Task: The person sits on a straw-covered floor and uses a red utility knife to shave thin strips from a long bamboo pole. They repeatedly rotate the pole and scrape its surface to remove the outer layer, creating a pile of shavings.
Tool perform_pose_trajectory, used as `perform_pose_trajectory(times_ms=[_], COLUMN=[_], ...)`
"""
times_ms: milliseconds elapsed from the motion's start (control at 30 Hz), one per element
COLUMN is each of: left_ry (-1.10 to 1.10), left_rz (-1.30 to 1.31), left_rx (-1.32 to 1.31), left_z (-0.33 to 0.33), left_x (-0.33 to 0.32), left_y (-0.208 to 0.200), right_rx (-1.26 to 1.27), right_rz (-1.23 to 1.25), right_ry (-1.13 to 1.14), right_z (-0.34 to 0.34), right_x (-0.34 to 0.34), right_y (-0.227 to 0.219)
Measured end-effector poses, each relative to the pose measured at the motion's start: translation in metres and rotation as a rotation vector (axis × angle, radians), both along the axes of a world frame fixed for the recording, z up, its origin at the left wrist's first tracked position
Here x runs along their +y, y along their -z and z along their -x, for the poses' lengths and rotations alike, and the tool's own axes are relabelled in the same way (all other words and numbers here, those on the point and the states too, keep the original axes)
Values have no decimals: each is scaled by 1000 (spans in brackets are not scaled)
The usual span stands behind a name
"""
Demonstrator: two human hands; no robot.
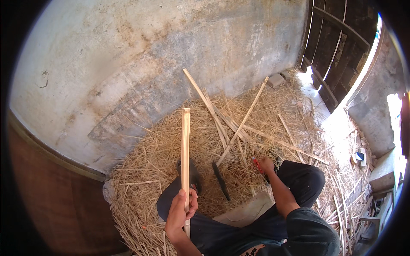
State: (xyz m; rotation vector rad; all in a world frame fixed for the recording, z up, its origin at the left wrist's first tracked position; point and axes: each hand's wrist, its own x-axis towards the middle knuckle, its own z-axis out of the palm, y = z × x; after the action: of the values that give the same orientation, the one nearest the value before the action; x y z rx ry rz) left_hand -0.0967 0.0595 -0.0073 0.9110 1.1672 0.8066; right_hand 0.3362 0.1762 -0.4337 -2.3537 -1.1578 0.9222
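Note:
My left hand [183,209] is closed around the lower part of a pale, flat strip of split bamboo or wood [185,145]. The strip stands nearly upright in front of me, its squared end at the top. To the right, beside my bent knee, my right hand [267,164] grips a small red tool [257,164]; its kind cannot be made out, since the fingers hide part of it. Between my legs a long dark blade-like piece [221,181] lies slanted on the straw, apart from both hands.
Straw and shavings [162,141] cover the floor around me. Several long strips [243,121] lie crossed ahead, some against the stained wall [141,64]. A pale block [252,209] is between my legs. A dark plank door [337,47] stands at the far right; a brown panel [51,192] is at left.

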Motion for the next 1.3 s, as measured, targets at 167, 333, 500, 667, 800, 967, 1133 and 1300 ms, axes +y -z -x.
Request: perform_pose_trajectory(times_ms=[167,333,500,667,800,967,1133,1300], left_ry=[-18,86,142,122,140,123,101,90], left_rz=[22,-6,-6,5,-24,-52,-70,-99], left_rx=[26,-35,-100,-77,-84,-49,-64,-90], left_z=[1,-11,-14,-12,-16,-20,-15,-15], left_x=[-4,8,10,5,7,7,1,1], left_y=[2,4,2,3,1,-7,-6,-8], right_rx=[-103,-164,-54,179,92,636,964,771], right_rz=[115,160,102,-63,-30,-298,-391,-486], right_ry=[-358,-605,-511,-240,-129,12,-51,-284], right_z=[19,-5,-6,30,34,16,28,50], right_x=[-31,-27,-27,-29,-1,51,86,101], right_y=[21,67,70,16,-23,-82,-196,-288])
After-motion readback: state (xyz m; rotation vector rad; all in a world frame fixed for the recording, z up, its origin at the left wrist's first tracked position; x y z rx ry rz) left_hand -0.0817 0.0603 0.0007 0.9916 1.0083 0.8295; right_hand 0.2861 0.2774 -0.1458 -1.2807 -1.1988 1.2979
